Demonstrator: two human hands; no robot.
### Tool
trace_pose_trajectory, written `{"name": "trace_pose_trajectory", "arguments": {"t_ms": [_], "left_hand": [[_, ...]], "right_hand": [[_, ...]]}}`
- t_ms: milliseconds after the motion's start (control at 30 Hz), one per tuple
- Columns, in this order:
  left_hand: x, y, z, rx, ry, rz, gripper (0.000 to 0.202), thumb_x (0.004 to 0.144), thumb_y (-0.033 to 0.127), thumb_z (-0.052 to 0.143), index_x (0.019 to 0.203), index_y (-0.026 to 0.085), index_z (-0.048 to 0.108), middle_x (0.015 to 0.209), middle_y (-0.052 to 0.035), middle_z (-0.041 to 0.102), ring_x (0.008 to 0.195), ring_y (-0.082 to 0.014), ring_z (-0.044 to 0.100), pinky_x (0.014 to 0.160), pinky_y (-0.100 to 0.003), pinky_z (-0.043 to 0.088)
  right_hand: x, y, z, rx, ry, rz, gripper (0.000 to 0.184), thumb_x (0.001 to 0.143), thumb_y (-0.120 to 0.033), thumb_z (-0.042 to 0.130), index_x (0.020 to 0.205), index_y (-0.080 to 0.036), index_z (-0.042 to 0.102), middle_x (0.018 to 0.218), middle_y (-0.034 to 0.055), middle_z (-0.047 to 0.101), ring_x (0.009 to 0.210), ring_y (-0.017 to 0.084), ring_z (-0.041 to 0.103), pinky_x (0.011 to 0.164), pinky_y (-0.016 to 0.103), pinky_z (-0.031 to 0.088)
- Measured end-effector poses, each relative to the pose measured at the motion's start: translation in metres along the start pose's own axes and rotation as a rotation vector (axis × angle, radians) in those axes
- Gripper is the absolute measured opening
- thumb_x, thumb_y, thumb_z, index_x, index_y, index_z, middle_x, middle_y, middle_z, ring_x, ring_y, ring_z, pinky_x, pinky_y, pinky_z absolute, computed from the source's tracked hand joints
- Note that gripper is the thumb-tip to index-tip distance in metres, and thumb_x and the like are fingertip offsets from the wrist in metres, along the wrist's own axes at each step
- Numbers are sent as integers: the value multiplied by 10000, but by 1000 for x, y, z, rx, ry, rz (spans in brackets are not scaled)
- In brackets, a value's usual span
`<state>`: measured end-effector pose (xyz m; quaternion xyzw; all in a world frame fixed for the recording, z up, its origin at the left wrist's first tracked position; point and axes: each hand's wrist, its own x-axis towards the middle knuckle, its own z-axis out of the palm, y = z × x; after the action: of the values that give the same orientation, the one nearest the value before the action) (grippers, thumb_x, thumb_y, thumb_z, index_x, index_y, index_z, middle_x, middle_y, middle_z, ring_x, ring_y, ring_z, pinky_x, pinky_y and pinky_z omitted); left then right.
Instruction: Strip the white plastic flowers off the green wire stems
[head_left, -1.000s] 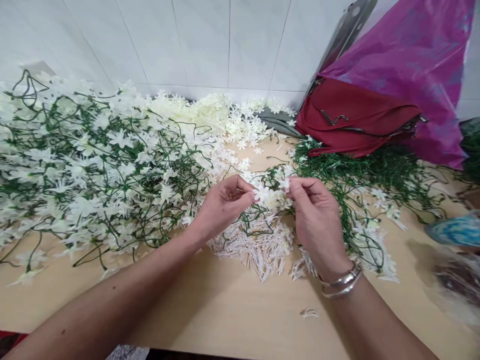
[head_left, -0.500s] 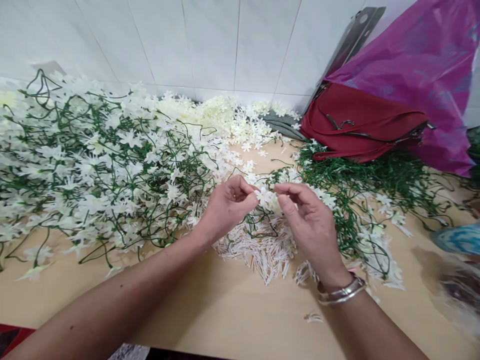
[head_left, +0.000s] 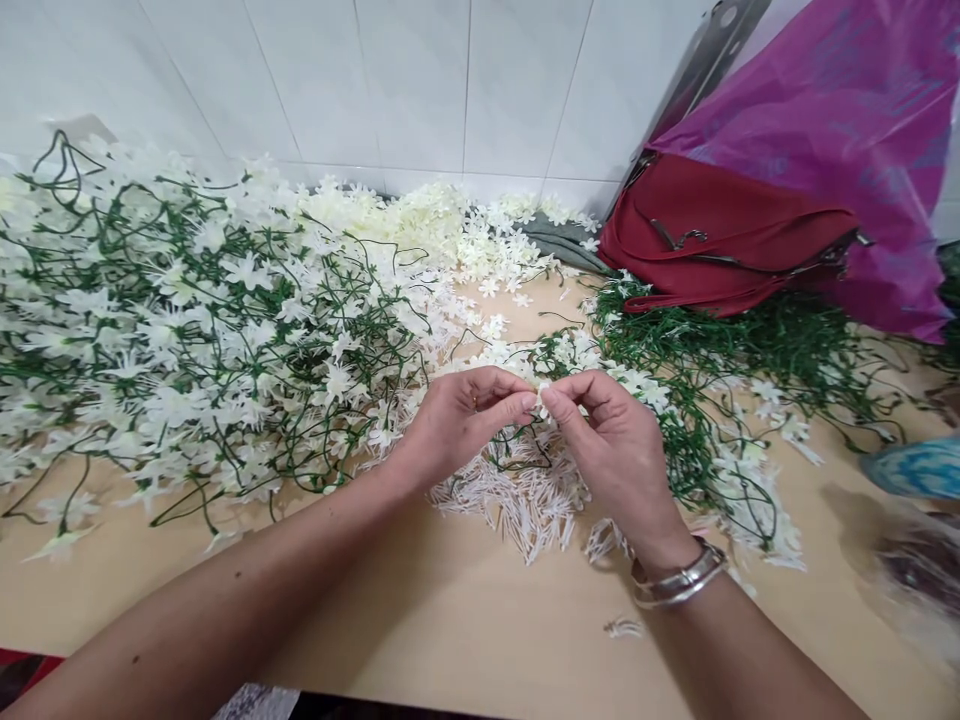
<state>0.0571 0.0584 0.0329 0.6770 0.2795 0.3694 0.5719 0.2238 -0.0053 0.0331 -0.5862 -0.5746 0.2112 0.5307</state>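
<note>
Two hands, left hand (head_left: pixel 457 420) and right hand (head_left: pixel 615 450), pinch one small white plastic flower (head_left: pixel 541 396) between their fingertips above the pile of white plastic stamens (head_left: pixel 525 495); no readable writing shows.

Blurred blue object (head_left: pixel 911 468) cut by right edge

A pale wooden tabletop (head_left: pixel 465 640) carries a sprawling heap of green wire stems with white fabric flowers (head_left: pixel 187 320) (filling its left side), a small pile of white plastic stamens (head_left: pixel 525 495) in the middle, bare green stems (head_left: pixel 720 370) and a dark red handbag (head_left: pixel 720 240).
</note>
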Motion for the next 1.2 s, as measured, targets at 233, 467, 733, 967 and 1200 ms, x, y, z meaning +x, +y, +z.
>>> {"name": "trace_pose_trajectory", "arguments": {"t_ms": [233, 467, 733, 967, 1200], "left_hand": [[-1, 2, -1, 92, -41, 4, 182, 946, 319, 630, 891, 166, 713, 812, -32, 737, 772, -137, 680, 743, -271, 536], [-2, -2, 5, -28, -34, 46, 119, 907, 273, 674, 856, 166, 661, 766, 2, 661, 687, -104, 601, 664, -247, 484], [0, 3, 5, -84, 80, 2, 103, 862, 242, 663, 797, 183, 609, 827, -21, 706, 734, -116, 630, 719, -265, 527], [7, 0, -4, -286, 365, -59, 123, 826, 188, 657, 795, 197, 538, 706, 33, 610, 721, -122, 717, 732, -263, 560], [7, 4, -6, -425, 410, -104, 71, 882, 191, 606, 913, 200, 543, 780, 23, 599, 756, -133, 751, 793, -288, 584]], "right_hand": [[2, -2, -3, -198, -13, -120, 161, 962, -311, 628, 830, -221, 612, 700, -36, 605, 608, 129, 506, 606, 271, 384], [0, -3, 0, -65, -6, -57, 358, 1023, -368, 520, 694, -231, 490, 602, -61, 379, 551, 125, 350, 528, 276, 296], [-1, -1, 1, -108, 50, -53, 284, 1005, -370, 575, 764, -226, 618, 663, -25, 571, 611, 143, 497, 612, 288, 393], [6, 3, -2, -152, -45, -125, 121, 950, -251, 636, 831, -229, 648, 778, -4, 631, 730, 168, 579, 687, 304, 444], [10, 3, -11, -210, -393, -332, 235, 883, -72, 564, 957, -253, 694, 964, 36, 681, 944, 215, 638, 829, 361, 496]]}}
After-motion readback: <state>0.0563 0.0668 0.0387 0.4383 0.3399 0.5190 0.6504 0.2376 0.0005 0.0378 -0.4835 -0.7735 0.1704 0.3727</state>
